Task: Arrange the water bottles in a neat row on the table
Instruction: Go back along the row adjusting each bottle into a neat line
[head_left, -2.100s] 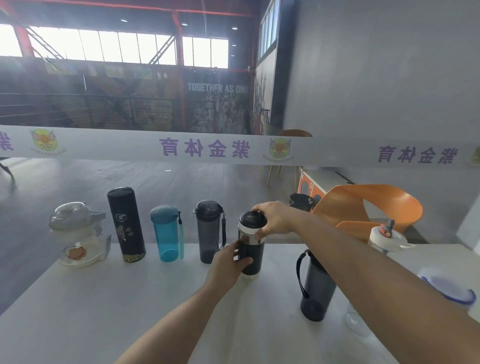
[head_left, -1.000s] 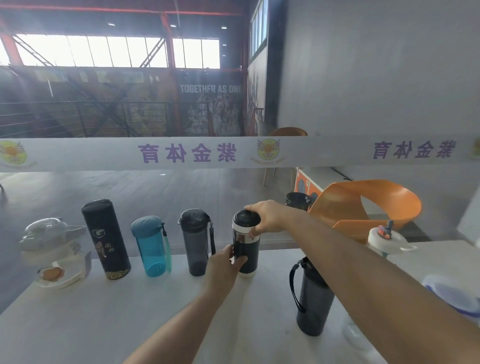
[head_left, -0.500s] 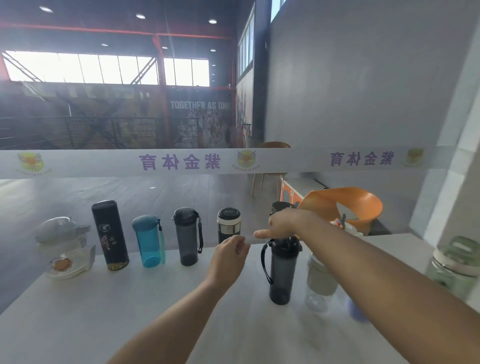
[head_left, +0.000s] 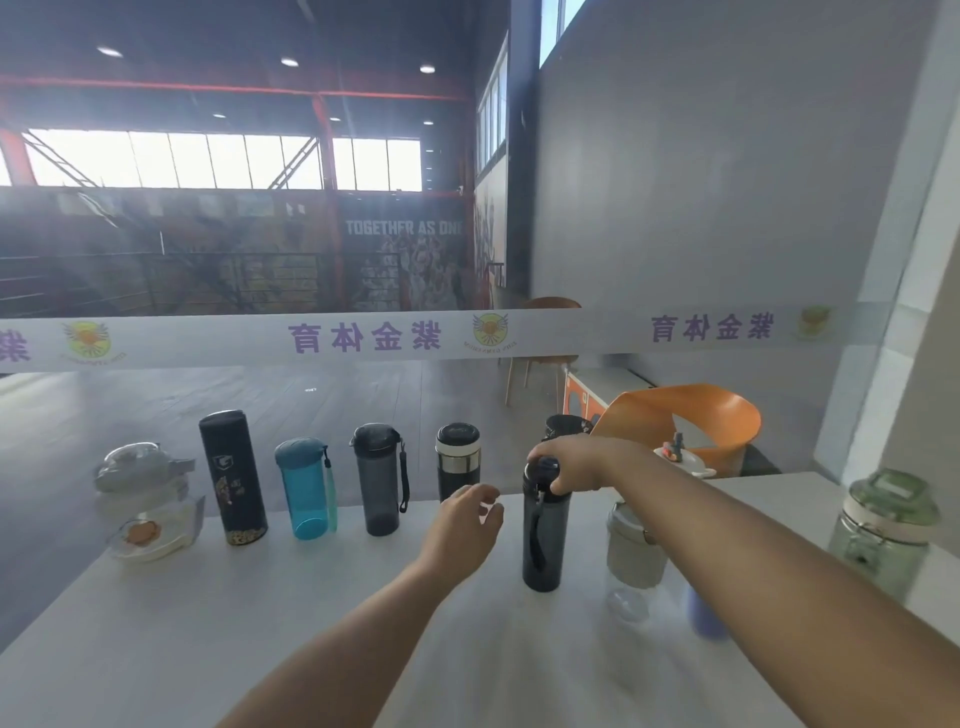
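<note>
The dark strap bottle (head_left: 542, 540) stands upright on the white table (head_left: 208, 649), its loop hanging down the near side. The right hand (head_left: 574, 462) reaches it from the right with the arm stretched long across the table. The fingers curl over the cap and the thumb presses in under it, so the hand clasps the bottle by its top. The left hand (head_left: 465, 525) hovers just left of that bottle at about its mid-height, palm turned toward it. Its fingers are loosely bent and spread, holding nothing and touching nothing. Beyond and to the left of the dark strap bottle a line runs along the table's far edge. The black-and-silver flask (head_left: 458, 460) is nearest it, then the grey bottle (head_left: 379, 480), the blue bottle (head_left: 306, 488), the tall black flask (head_left: 234, 478) and the clear jug (head_left: 145, 499) farthest. Just right of the dark strap bottle stands a white-banded bottle (head_left: 636, 556), partly hidden by the right forearm. Well to the right of it is a green-lidded bottle (head_left: 883, 530).
</note>
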